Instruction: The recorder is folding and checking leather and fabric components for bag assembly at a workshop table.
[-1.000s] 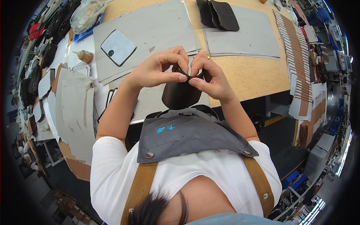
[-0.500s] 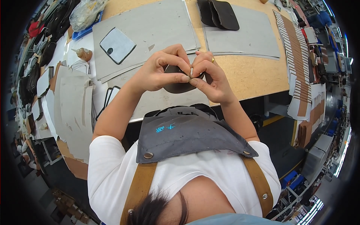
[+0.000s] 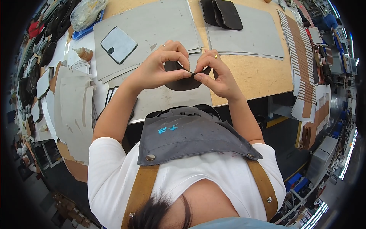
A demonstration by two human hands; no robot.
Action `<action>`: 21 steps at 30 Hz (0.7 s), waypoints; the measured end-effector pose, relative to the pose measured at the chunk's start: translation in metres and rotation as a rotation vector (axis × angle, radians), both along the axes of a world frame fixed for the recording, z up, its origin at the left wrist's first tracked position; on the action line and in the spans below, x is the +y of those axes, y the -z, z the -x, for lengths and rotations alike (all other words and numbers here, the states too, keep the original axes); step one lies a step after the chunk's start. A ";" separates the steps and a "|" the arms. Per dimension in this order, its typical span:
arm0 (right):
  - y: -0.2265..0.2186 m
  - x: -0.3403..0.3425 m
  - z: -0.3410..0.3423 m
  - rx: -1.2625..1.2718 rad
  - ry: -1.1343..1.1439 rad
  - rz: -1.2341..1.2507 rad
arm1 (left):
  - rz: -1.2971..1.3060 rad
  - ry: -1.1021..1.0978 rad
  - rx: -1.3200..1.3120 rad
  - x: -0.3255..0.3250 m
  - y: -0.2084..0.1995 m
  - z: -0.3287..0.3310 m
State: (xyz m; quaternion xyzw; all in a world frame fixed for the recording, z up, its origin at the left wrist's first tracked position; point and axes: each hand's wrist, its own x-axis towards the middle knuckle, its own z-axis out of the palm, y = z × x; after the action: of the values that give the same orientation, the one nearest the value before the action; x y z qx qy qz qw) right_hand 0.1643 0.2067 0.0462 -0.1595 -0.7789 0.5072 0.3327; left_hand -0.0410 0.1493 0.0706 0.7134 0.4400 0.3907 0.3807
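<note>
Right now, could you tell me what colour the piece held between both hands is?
The curved piece is black, or very dark; the head view shows it best.

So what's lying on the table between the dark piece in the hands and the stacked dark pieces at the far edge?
Only grey sheets over the bare tabletop separate the dark piece from the stack, per the head view.

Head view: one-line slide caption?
Left hand and right hand pinch a dark leather piece above grey sheets on a workbench.
</note>
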 end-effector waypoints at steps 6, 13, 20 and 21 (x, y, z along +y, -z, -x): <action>0.003 -0.001 0.002 0.053 0.028 0.014 | -0.162 -0.038 0.119 0.004 0.005 -0.001; 0.007 -0.001 -0.002 -0.073 0.129 -0.177 | 0.248 -0.016 -0.133 0.002 0.014 0.016; 0.006 -0.006 0.013 -0.079 0.196 -0.278 | 0.138 0.009 -0.068 0.006 0.010 0.008; 0.007 -0.006 0.014 -0.079 0.196 -0.278 | 0.093 0.013 -0.053 0.006 0.011 0.007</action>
State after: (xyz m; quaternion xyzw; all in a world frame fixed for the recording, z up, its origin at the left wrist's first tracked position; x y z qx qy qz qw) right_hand 0.1501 0.2004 0.0391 -0.2068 -0.8346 0.3533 0.3684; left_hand -0.0479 0.1557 0.0599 0.6873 0.4426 0.3862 0.4274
